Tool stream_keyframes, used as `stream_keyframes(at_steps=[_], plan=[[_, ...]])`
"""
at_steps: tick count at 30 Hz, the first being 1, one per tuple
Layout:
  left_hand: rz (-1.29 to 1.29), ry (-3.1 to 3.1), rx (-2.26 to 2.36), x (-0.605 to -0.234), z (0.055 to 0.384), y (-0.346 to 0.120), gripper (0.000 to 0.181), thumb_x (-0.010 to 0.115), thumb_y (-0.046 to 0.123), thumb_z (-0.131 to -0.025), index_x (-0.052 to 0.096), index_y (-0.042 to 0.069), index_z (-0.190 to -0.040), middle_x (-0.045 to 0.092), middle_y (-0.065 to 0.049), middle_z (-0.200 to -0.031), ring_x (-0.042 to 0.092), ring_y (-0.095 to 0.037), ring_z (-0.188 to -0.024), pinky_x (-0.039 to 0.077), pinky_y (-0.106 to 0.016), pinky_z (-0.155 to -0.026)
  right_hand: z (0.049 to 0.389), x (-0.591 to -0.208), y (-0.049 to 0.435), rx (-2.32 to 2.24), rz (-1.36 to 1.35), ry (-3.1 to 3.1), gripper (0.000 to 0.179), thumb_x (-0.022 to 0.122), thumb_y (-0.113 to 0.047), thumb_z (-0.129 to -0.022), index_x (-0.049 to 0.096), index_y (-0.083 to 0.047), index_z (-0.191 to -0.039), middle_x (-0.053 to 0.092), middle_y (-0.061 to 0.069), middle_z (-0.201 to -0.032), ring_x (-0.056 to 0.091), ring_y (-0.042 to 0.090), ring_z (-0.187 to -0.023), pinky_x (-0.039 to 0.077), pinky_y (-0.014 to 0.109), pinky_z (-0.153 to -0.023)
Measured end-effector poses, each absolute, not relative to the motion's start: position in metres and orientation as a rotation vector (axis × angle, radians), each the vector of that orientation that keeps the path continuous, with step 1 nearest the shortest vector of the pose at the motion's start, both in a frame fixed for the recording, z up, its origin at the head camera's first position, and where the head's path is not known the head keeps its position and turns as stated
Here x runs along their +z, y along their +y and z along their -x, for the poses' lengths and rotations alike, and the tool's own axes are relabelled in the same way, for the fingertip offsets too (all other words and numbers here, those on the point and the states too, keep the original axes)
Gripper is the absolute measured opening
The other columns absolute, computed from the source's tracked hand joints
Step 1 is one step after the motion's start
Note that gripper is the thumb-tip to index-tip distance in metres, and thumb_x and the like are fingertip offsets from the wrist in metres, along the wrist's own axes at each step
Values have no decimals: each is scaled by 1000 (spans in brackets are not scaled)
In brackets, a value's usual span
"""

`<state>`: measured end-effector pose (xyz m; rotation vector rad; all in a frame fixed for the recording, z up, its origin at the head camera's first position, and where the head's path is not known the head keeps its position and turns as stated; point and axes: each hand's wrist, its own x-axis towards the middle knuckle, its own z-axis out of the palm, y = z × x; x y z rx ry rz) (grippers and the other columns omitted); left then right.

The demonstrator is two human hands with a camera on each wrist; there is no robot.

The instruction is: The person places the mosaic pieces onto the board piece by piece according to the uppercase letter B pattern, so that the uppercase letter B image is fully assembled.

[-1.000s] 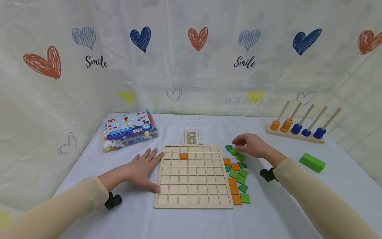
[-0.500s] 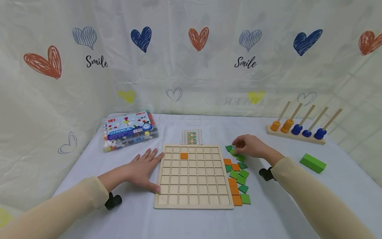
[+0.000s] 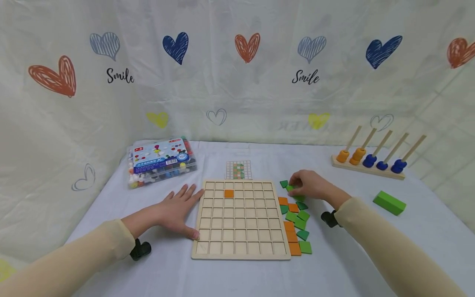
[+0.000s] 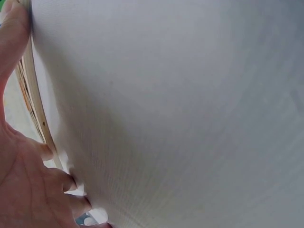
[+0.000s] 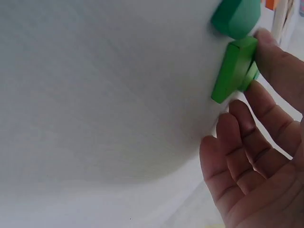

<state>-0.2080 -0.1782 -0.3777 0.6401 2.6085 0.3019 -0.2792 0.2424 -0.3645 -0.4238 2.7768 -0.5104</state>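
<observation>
My left hand (image 3: pixel 174 212) lies with fingers spread, thumb and fingertips at the left edge of a wooden grid board (image 3: pixel 240 212). In one cell of the board sits an orange square tile (image 3: pixel 229 193). Beyond the board's upper right corner, my right hand (image 3: pixel 311 185) is over green tiles, thumb and index finger bent at a light green square tile (image 5: pixel 232 71) and another just behind it. The other fingers curve down near the cloth. A dark green tile with a curved side (image 5: pixel 236 18) lies beside them. My hand partly hides these tiles in the head view.
Orange tiles (image 3: pixel 290 231) and more green tiles (image 3: pixel 299 223) lie along the board's right side. A printed pattern card (image 3: pixel 238 169) is behind the board. Farther out are a clear boxed bead set (image 3: pixel 161 159), a peg stand (image 3: pixel 367 167) and a green block (image 3: pixel 389 202).
My right hand has shifted slightly toward me over the green tiles, its thumb and fingers lower among them. My left hand stays at the board's edge.
</observation>
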Motion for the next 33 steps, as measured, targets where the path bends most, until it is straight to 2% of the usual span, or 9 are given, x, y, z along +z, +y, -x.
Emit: stream_keyframes(at_steps=[3, 10, 18, 25, 33], plan=[[-638, 2610, 301, -379, 208, -179, 128, 77, 73, -74, 11, 13, -166, 1, -21, -172, -3, -47, -158, 5, -74, -121, 281, -365, 241, -478, 448, 2781, 34, 81, -27, -90, 70, -1, -109, 64, 9, -94, 54, 22, -86, 50, 34, -77], [-639, 2607, 311, -379, 209, -179, 128, 77, 73, -73, 11, 13, -166, 1, -21, -172, -3, -47, -158, 5, -75, -120, 281, -364, 245, -493, 430, 2760, 26, 79, -16, -91, 70, -2, -111, 67, 10, -102, 55, 24, -91, 53, 38, -85], [-640, 2606, 309, -377, 207, -180, 127, 77, 72, -74, 12, 12, -166, 2, -21, -172, -2, -47, -158, 6, -74, -121, 279, -361, 238, -487, 432, 2755, 24, 71, -12, -96, 67, 2, -116, 69, 12, -107, 58, 23, -92, 55, 41, -88], [-651, 2607, 310, -377, 208, -180, 127, 76, 73, -75, 11, 12, -166, 2, -21, -172, -2, -47, -158, 6, -75, -121, 274, -354, 219, -649, 557, 2749, 22, 69, -10, -98, 65, 3, -115, 71, 13, -104, 65, 23, -95, 56, 43, -90], [-674, 2608, 308, -380, 210, -181, 129, 75, 74, -74, 10, 12, -166, 1, -21, -172, -2, -47, -158, 6, -75, -120, 273, -357, 185, -748, 561, 2722, 25, 74, -11, -95, 68, 0, -115, 72, 12, -107, 67, 22, -98, 57, 41, -91]])
